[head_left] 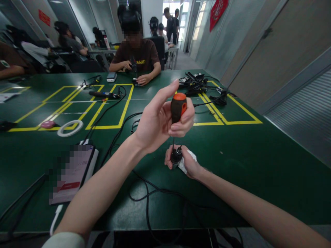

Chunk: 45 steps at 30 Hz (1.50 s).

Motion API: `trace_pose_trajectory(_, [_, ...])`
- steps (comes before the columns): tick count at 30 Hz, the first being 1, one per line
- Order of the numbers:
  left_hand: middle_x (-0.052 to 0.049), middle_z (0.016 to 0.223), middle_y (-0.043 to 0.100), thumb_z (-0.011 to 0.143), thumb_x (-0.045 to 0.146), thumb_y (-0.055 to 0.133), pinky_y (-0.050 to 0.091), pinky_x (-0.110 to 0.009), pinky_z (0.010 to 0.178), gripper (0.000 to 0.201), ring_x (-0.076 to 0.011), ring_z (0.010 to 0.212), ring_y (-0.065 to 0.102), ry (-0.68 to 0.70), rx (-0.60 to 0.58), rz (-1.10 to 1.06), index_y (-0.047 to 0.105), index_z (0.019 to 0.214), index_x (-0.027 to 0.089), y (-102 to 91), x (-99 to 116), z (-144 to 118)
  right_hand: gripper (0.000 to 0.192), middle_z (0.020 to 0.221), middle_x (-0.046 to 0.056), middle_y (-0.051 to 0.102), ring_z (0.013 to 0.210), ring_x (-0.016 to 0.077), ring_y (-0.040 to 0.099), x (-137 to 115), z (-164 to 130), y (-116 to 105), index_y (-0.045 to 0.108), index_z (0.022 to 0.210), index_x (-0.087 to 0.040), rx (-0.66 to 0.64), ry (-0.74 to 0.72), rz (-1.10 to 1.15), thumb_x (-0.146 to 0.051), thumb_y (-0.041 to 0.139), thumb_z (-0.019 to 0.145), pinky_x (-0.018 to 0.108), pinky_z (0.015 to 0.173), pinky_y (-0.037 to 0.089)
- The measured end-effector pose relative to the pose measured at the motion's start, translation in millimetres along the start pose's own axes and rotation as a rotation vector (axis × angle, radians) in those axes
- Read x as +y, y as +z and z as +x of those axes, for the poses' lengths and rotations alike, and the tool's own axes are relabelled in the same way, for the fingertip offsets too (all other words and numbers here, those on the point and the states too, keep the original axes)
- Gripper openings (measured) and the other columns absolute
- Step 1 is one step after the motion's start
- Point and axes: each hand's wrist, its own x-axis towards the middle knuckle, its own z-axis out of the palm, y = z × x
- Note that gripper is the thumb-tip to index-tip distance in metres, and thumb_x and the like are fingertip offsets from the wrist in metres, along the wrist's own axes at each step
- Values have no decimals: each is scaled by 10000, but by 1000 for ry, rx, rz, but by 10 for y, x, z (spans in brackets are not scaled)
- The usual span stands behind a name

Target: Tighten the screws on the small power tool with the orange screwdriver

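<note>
Screwdriver [178, 109] stands upright above the green table [258, 165], left hand [160, 120] clenched round its orange handle, tip in a small black part [176, 155] gripped with white cloth [186, 162] by right hand [184, 163]

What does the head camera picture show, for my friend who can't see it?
A left hand grips an orange-and-black screwdriver upright, its tip in a small dark part that the right hand holds with a white cloth on a green table. Another person sits opposite.
</note>
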Motion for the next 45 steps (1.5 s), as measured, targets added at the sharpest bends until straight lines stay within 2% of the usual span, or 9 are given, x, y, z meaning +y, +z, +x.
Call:
trace_pose_trajectory(5, [46, 495, 298, 988, 729, 402, 295, -180, 430, 707, -54, 425, 317, -3, 60, -3, 486, 577, 160, -8, 0, 17, 450, 491, 15, 602, 523, 175, 577, 1, 3, 0, 660, 662, -179, -1, -15, 0, -535, 565, 921, 340, 685, 520])
trace_pose_trajectory(13, [51, 518, 372, 970, 620, 550, 338, -187, 425, 538, -61, 415, 370, 11, 90, 57, 563, 680, 168, 30, -74, 26, 529, 513, 42, 646, 516, 178, 595, -20, 15, 20, 680, 655, -168, -2, -18, 1, -629, 584, 896, 308, 583, 483])
trace_pose_trajectory(18, [56, 512, 412, 945, 566, 613, 358, -190, 425, 444, -67, 414, 396, 41, 108, 80, 562, 729, 181, 5, -75, 22, 491, 634, 70, 734, 605, 197, 655, -114, 0, 50, 727, 755, -158, -11, -72, -1, -615, 610, 889, 324, 647, 520])
trace_pose_trajectory(24, [55, 513, 424, 935, 560, 638, 359, -184, 428, 441, -65, 418, 404, 59, 110, 81, 561, 730, 178, -15, -69, 24, 474, 697, 78, 751, 667, 208, 679, -200, -52, 93, 734, 779, -157, -32, -142, -44, -579, 573, 924, 343, 720, 536])
trace_pose_trajectory(34, [57, 519, 416, 946, 581, 616, 363, -193, 425, 451, -67, 410, 418, 44, 121, 92, 571, 745, 180, -14, -66, 23, 454, 725, 77, 730, 681, 208, 663, -220, -61, 86, 713, 826, -161, -59, -193, -98, -559, 535, 954, 353, 722, 543])
trace_pose_trajectory(45, [42, 520, 458, 956, 575, 597, 400, -191, 442, 470, -72, 424, 456, 44, 122, 74, 545, 707, 179, -11, -43, 15, 422, 683, 64, 711, 629, 192, 640, -195, -73, 99, 717, 801, -158, -19, -205, -86, -518, 549, 943, 323, 651, 527])
